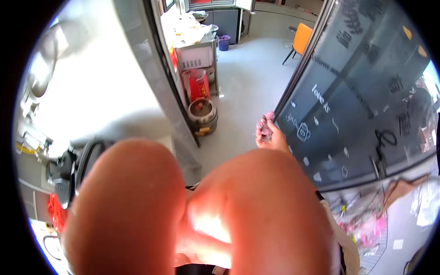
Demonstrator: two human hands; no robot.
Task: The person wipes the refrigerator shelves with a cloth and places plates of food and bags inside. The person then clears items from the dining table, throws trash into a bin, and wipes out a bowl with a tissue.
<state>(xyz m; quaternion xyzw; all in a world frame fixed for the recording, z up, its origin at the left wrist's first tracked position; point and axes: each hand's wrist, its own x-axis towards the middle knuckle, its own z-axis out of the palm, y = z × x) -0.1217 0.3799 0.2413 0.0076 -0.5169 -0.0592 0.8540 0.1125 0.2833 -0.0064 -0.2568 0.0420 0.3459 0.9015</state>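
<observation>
Beyond my right knee [270, 197], my right hand [275, 137] is raised with its fingers closed around a crumpled pink-and-white patterned piece of cloth or wrap [265, 128]. It is close to the dark edge of the glass door, overlapping the floor in this view. My left knee [126, 197] fills the lower left. Low between the knees shows a brightly lit strip of skin [201, 247], partly hidden. My left hand does not plainly show.
A dark glass door [348, 101] with white lettering stands at the right. Ahead are a round pot-like container [202, 120], a red bag [197, 85], a cluttered counter [196, 56], a purple bin [223, 43] and an orange chair [302, 39]. Plastic bags [366, 224] lie lower right.
</observation>
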